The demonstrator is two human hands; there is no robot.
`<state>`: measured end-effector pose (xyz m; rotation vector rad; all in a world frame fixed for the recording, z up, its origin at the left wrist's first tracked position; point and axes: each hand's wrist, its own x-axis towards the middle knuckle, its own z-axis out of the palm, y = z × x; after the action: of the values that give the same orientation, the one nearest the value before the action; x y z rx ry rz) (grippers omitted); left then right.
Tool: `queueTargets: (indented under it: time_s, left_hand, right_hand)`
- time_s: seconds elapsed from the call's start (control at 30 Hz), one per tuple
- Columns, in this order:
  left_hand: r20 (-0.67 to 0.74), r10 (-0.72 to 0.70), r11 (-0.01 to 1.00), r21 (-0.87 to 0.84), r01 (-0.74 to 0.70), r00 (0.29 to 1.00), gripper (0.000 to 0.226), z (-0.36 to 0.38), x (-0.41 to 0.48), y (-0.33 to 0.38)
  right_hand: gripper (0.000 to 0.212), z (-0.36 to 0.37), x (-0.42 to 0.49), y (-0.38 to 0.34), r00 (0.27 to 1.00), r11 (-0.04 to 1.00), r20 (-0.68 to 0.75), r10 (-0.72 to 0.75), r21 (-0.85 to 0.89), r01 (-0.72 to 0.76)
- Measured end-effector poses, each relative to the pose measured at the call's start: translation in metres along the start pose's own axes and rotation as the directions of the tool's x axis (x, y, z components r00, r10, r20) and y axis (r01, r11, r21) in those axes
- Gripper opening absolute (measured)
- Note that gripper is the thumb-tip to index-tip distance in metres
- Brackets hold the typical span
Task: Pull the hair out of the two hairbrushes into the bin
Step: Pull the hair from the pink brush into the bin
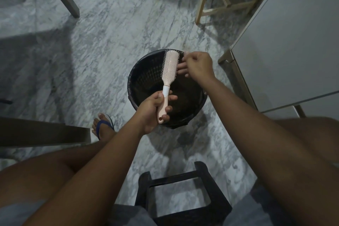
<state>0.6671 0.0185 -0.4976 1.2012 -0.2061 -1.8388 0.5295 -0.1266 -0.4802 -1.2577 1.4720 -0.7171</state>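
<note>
A seated person leaned over a round black bin (146, 79) that stood on a marble floor (91, 42), and held a pale pink hairbrush (169, 71) directly above its open mouth. The left hand (152, 112) gripped the brush handle, its fingers (169, 109) wrapped tightly around the lower end. The brush's long axis ran from the handle at about six o'clock up to the bristle head at about twelve o'clock, tipped slightly to the right, with the bristles facing upward toward the camera.

The right hand (199, 65) sat just beside the bristle head, at its three o'clock side, so it was the hand nearer the bristles. Its thumb and forefinger were pressed together in a pinch at the upper right edge of the head; any strand of hair between them was too fine to make out. The other right fingers (181, 69) were loosely spread and touched the bristles' right flank.

The next pull would likely travel rightward, away from the bristles, with the bin below ready to catch whatever dropped. Only one hairbrush was in sight; a second could not be seen.
</note>
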Motion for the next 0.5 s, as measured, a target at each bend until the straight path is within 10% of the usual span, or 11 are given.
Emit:
queueTargets:
  time_s: [0.13, 0.33, 0.5]
  left_hand:
    - [-0.056, 0.016, 1.0, -0.023, -0.017, 0.998, 0.027, -0.005, 0.0, -0.002]
    - [-0.061, 0.002, 1.0, -0.016, -0.003, 0.998, 0.026, -0.002, 0.002, -0.006]
    - [-0.074, -0.011, 0.998, -0.058, 0.006, 0.997, 0.024, 0.002, 0.004, -0.005]
  right_hand:
    - [0.055, -0.014, 0.003, 0.002, 0.97, 0.984, -0.199, -0.138, -0.142, 0.11]
    - [0.042, 0.008, -0.02, 0.014, 0.951, 0.879, 0.202, -0.233, -0.375, 0.295]
    - [0.017, 0.017, -0.025, 0.021, 0.927, 0.868, 0.201, -0.317, -0.333, 0.369]
